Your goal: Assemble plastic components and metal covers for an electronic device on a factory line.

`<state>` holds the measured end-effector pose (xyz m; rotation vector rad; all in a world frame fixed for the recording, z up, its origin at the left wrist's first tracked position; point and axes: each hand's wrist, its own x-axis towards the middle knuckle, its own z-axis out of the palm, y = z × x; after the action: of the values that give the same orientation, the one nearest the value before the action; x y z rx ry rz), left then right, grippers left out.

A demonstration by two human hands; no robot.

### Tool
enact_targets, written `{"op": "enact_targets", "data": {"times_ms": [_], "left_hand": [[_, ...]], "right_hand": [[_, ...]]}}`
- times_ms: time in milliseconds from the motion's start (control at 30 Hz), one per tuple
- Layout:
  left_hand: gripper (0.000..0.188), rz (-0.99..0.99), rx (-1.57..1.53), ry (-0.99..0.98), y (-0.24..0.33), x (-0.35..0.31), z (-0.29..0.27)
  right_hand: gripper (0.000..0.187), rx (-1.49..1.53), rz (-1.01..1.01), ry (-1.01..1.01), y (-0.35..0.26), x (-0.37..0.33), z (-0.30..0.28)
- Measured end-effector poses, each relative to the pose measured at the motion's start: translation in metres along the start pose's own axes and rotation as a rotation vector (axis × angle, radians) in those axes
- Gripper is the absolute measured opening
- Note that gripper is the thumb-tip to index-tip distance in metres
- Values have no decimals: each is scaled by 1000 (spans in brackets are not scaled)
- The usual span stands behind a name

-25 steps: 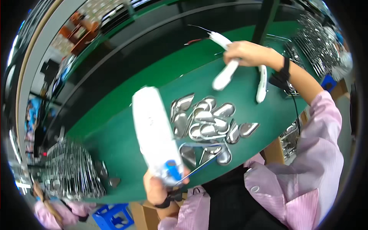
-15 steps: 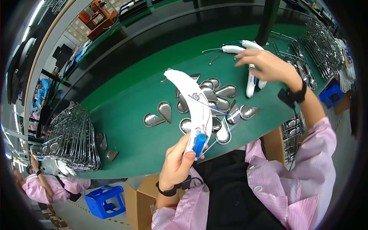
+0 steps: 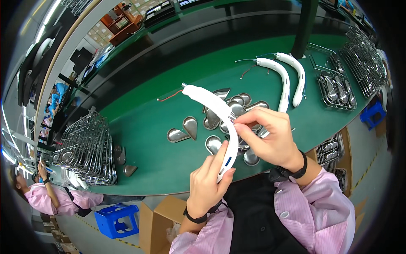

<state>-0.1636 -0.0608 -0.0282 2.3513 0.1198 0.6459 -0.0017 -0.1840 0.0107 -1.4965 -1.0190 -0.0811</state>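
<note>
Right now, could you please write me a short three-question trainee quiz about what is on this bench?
1. True or false: both hands grip the curved white band.
2. What lies on the green table beneath the band? A) teardrop-shaped metal pieces B) scissors C) cups
3. How many more white bands lie at the far right?

Key: 1 true: left hand, right hand. 2 A: metal pieces. 3 Two.

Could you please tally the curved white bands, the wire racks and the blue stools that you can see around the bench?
Curved white bands: 3, one held in both the left hand and right hand at, two lying on the green bench at and
Wire racks: 3, at
Blue stools: 2, at
Total: 8
</note>
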Motion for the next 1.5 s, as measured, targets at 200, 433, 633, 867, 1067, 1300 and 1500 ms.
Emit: {"op": "enact_targets", "data": {"times_ms": [200,433,633,867,1067,1300,1500], "left_hand": [[60,-35,38,9,-7,3,-2],[64,-16,88,-51,-5,5,3],[65,-24,115,-40,-5,4,2],[65,-20,139,-74,-3,2,3],[66,-42,145,-90,-4,-2,2],[60,-10,93,-95,-6,-4,4],[61,-39,-57,-216,-6,-7,-3]], "right_hand": [[11,-10,38,-40,6,-7,-12],[12,-10,26,55,5,-5,-3],[12,-3,67,34,10,-13,-7],[21,187,201,146,12,-17,5],[27,368,139,165,11,-22,7],[32,304,206,146,17,-25,3],[22,-69,26,178,18,-1,-30]]}}
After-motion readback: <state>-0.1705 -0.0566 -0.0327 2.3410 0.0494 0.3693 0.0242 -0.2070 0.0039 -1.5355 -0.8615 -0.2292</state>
